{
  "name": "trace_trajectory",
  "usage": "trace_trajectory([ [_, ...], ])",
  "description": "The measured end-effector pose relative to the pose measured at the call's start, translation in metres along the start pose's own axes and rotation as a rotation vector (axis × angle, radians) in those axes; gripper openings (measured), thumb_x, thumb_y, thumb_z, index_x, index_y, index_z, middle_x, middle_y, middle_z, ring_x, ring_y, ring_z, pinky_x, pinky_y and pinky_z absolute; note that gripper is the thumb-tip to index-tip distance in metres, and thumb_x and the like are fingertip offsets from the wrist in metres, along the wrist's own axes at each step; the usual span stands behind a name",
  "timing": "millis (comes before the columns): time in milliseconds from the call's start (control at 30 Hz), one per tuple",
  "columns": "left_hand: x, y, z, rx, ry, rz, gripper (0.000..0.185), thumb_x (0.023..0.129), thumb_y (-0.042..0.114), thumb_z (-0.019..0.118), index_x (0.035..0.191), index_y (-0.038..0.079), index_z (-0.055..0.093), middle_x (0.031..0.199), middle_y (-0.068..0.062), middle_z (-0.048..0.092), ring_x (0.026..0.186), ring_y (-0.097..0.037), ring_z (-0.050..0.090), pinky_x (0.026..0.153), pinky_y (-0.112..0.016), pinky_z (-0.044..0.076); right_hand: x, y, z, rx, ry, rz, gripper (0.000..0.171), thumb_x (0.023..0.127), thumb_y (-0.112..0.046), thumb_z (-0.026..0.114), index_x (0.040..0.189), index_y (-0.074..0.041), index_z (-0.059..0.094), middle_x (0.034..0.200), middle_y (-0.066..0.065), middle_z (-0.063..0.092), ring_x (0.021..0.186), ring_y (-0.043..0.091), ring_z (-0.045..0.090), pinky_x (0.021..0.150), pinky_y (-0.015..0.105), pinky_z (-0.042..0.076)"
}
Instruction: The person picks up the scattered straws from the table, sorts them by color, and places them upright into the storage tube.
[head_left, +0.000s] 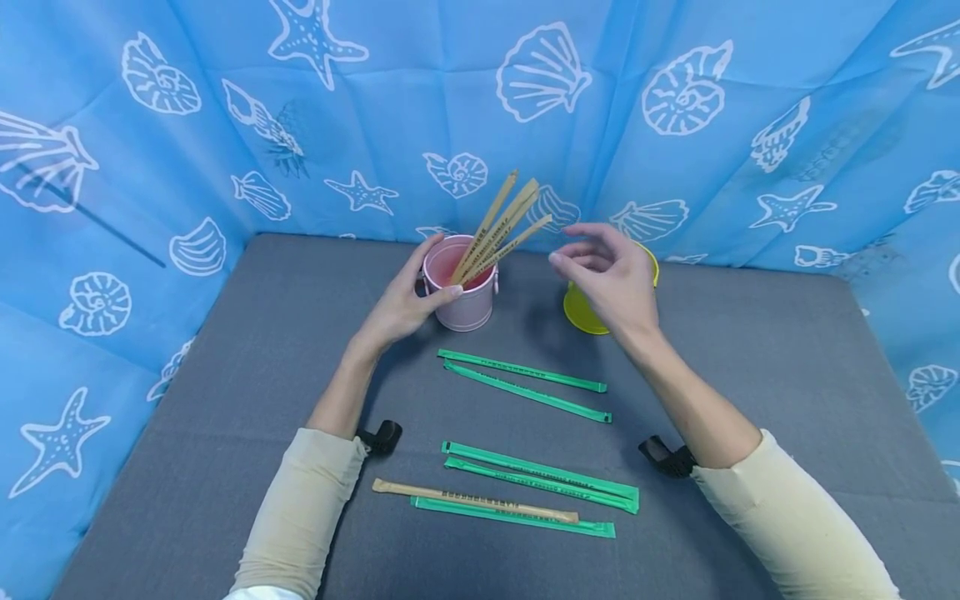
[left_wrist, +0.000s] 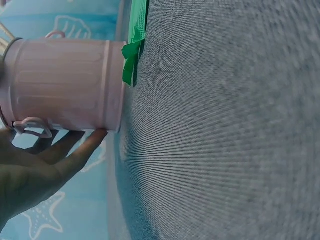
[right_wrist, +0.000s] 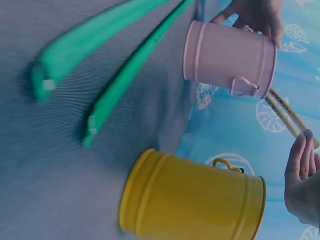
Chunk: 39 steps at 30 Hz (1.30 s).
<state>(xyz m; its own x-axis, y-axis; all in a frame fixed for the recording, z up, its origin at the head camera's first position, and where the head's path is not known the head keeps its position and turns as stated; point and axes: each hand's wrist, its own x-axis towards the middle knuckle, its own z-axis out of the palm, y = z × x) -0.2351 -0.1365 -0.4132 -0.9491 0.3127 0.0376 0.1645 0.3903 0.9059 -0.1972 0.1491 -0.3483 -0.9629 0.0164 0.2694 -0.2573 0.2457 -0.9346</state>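
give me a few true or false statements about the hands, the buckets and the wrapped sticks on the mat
1. The left hand grips the pink bucket. True.
2. The right hand holds a green sleeve. False: it holds nothing, hovering above the yellow bucket.
3. The tan sticks stand in the yellow bucket. False: they stand in the pink one.
4. One tan stick lies on the grey mat among green sleeves. True.

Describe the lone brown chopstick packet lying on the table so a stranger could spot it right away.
On the grey table, look at the near group of packets, below the pink bucket. The brown packet lies flat there, partly over a green packet. It is the only brown one lying down.
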Motion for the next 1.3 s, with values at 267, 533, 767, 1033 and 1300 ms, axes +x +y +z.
trace_trajectory([
  [267,0.001,-0.001,0.000,-0.008,0.003,0.009,0.082,0.091,0.035,0.073,0.157,0.030,0.024,0.152,-0.005,0.039,0.140,-0.023,0.036,0.113,-0.054,0.028,-0.027,0.007,-0.016,-0.010,-0.043,-0.039,0.032,0.089,-0.013,0.076,0.119,-0.007,0.068,0.096,0.008,0.072,0.083,0.018,0.070,0.079,0.026,0.055],
  [533,0.001,0.000,-0.001,-0.006,-0.007,0.011,0.084,0.091,0.034,0.073,0.157,0.028,0.023,0.153,-0.006,0.038,0.140,-0.024,0.035,0.113,-0.054,0.028,-0.054,0.007,-0.023,0.017,-0.109,-0.054,0.030,0.088,-0.003,0.075,0.117,-0.001,0.069,0.098,0.012,0.072,0.087,0.018,0.070,0.077,0.026,0.056],
  [767,0.003,0.003,0.000,-0.036,-0.021,0.003,0.085,0.092,0.026,0.073,0.158,0.021,0.020,0.154,-0.012,0.036,0.140,-0.028,0.035,0.113,-0.054,0.029,-0.083,0.022,-0.032,-0.077,-0.207,-0.092,0.031,0.088,0.000,0.074,0.117,-0.008,0.069,0.102,0.011,0.072,0.088,0.015,0.070,0.077,0.024,0.056],
  [1033,0.001,0.009,0.000,-0.050,-0.025,-0.005,0.082,0.093,0.024,0.071,0.158,0.020,0.021,0.154,-0.012,0.036,0.140,-0.029,0.035,0.112,-0.053,0.030,-0.111,0.036,-0.035,-0.105,-0.253,-0.126,0.033,0.086,0.002,0.075,0.116,-0.011,0.070,0.102,0.008,0.073,0.086,0.014,0.069,0.073,0.024,0.056],
  [1300,0.002,0.000,0.000,-0.038,-0.006,0.002,0.082,0.092,0.032,0.073,0.157,0.028,0.023,0.152,-0.007,0.038,0.139,-0.025,0.036,0.113,-0.054,0.029,-0.133,0.042,-0.030,-0.101,-0.294,-0.116,0.029,0.086,0.001,0.075,0.114,-0.007,0.072,0.101,0.009,0.073,0.083,0.013,0.069,0.069,0.024,0.055],
])
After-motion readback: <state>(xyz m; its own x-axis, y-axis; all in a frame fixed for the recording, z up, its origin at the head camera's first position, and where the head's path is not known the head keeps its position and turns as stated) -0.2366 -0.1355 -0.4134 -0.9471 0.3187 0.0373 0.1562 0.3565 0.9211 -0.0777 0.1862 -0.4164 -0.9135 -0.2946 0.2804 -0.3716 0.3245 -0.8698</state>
